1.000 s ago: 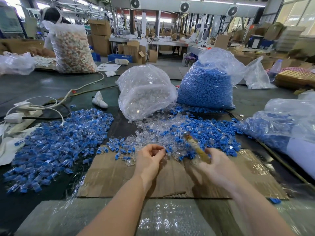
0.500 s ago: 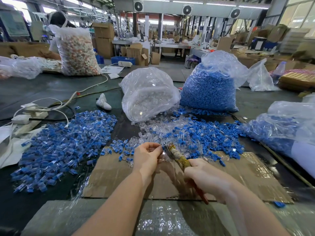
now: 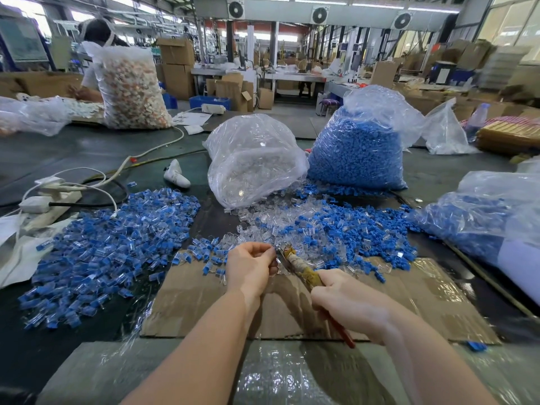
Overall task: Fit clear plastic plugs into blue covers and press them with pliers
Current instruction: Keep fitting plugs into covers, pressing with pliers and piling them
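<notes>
A small clear part, mostly hidden, is pinched in the curled fingers of the left hand (image 3: pixel 251 266) over the cardboard sheet (image 3: pixel 187 302), and the nose of the pliers (image 3: pixel 304 270) meets it from 4 o'clock. The right hand (image 3: pixel 347 305) grips the pliers around their taped handles. At 12 o'clock of the hands lies a mixed heap of clear plugs (image 3: pixel 263 217) and blue covers (image 3: pixel 350 229) on the surface, behind it a bag of clear plugs (image 3: pixel 254 162) and a bag of blue covers (image 3: pixel 356 153), and at 9 o'clock a pile of assembled pieces (image 3: pixel 102 247).
</notes>
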Action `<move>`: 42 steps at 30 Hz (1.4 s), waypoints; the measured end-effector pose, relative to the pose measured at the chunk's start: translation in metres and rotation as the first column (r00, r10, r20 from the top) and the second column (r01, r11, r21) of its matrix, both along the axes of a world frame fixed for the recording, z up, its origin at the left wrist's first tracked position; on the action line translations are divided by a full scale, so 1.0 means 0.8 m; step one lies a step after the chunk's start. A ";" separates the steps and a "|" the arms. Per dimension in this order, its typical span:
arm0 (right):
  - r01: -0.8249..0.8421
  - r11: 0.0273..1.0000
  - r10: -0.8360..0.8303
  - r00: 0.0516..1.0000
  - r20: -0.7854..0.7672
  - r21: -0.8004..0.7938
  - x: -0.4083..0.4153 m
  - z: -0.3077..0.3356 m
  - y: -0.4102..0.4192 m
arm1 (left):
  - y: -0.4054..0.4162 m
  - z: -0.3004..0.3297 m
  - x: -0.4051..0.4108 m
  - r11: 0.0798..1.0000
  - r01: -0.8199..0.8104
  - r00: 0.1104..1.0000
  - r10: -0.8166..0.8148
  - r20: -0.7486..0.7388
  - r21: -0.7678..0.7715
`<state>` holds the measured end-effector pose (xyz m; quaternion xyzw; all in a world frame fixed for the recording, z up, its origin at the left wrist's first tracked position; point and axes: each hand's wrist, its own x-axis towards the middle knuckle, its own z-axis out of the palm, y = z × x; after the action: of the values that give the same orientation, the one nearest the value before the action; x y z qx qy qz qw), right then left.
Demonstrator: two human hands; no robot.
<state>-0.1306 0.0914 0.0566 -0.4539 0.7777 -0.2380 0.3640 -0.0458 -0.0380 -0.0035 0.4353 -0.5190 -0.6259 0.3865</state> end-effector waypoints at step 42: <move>0.333 0.899 -0.411 0.411 -0.814 -0.285 -0.105 -0.059 0.027 | 0.002 -0.021 0.018 0.668 0.145 0.837 0.311 0.451 -0.730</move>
<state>-0.2149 0.1127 0.0093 -0.3405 0.9242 -0.0861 -0.1502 -0.0317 -0.0361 -0.0202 0.4228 -0.7922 -0.1926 0.3956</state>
